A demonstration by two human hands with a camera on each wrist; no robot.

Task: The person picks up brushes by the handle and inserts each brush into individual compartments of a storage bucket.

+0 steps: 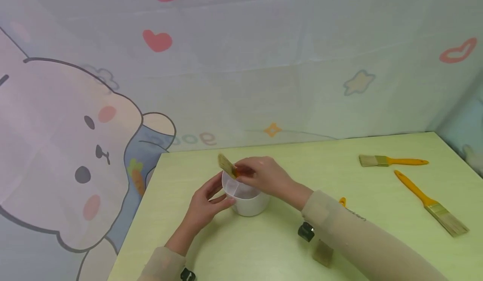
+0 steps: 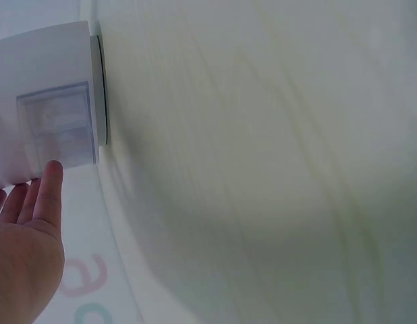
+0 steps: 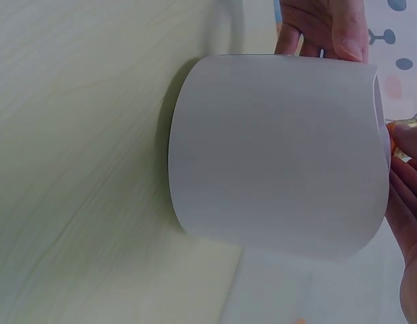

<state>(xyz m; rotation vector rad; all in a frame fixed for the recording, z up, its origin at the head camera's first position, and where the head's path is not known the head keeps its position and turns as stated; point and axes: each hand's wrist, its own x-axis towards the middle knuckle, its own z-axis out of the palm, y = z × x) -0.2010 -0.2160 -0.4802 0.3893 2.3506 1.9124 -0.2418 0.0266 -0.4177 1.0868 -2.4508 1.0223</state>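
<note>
A white round container with a partition inside stands on the table. My left hand grips its left side, thumb at the front and fingers behind; in the left wrist view its fingers touch the wall near a clear window. Over the opening, my right hand pinches a paintbrush, bristles pointing up and left. Most of that brush's orange handle is hidden by the hand and container. In the right wrist view, the container's plain wall fills the middle.
Two paintbrushes with orange handles lie on the right of the table, one farther back and one nearer. Another brush lies partly under the right forearm. A printed cloth hangs behind the table.
</note>
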